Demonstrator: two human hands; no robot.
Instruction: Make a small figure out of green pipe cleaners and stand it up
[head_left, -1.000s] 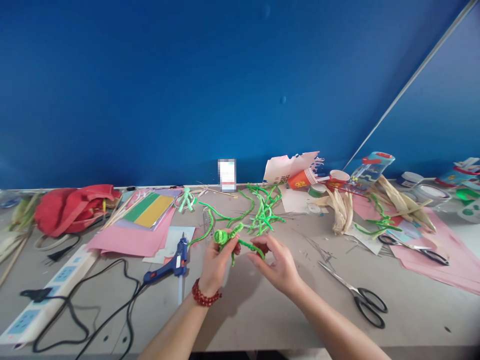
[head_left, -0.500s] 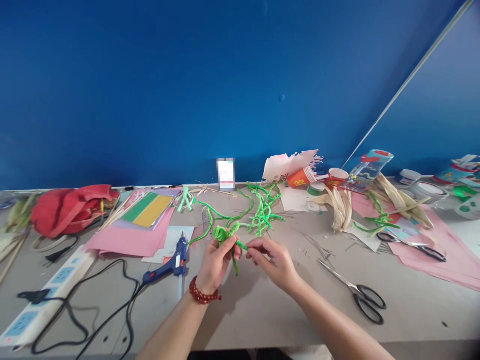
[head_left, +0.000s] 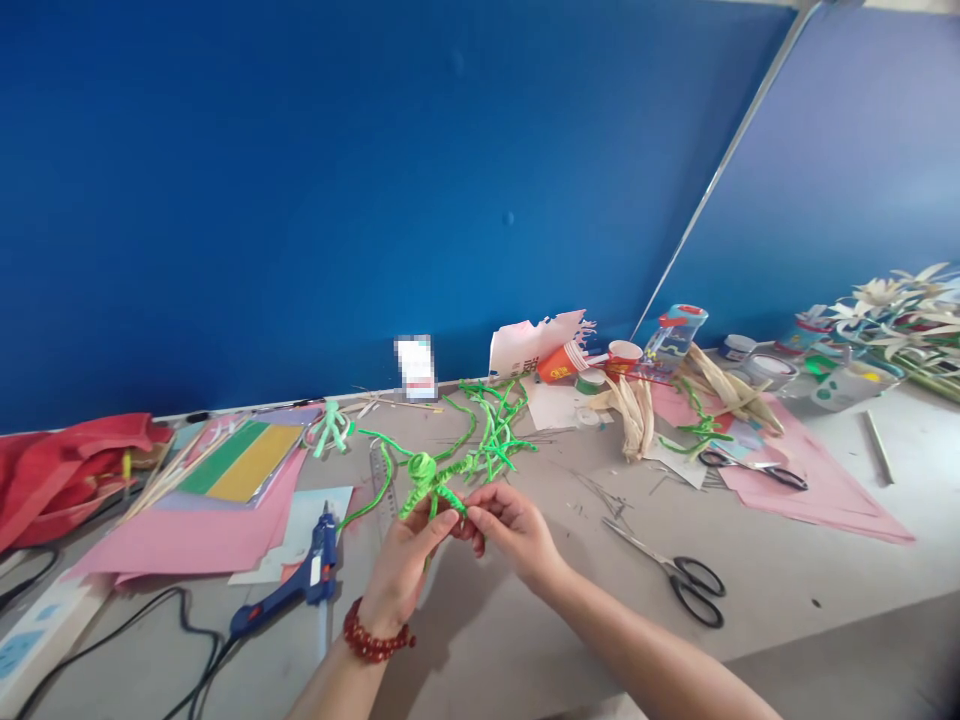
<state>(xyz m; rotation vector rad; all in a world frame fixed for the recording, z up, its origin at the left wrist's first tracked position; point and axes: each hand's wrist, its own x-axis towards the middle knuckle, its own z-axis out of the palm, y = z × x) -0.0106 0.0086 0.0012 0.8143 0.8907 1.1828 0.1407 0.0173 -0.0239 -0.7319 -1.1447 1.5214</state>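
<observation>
Between my hands is a green pipe cleaner figure (head_left: 422,470) with a coiled round top and twisted limbs spreading from it. My left hand (head_left: 412,555), with a red bead bracelet at the wrist, pinches one lower limb. The fingertips of my right hand (head_left: 514,530) close on the end of that same limb, touching the left fingers. Just behind lies a tangle of loose green pipe cleaners (head_left: 499,430). A paler green pipe cleaner figure (head_left: 330,428) sits farther left.
A blue glue gun (head_left: 300,580) with its cord lies left, near pink paper sheets (head_left: 187,530) and a power strip (head_left: 45,630). Black-handled scissors (head_left: 694,585) rest on the right. Paper cups (head_left: 562,362), dried husks (head_left: 634,415) and a second pair of scissors (head_left: 757,465) are farther back.
My view has swung to the right, bringing white flowers into sight. The figure has turned so its coiled top stands up, and my right hand has come closer to my left.
</observation>
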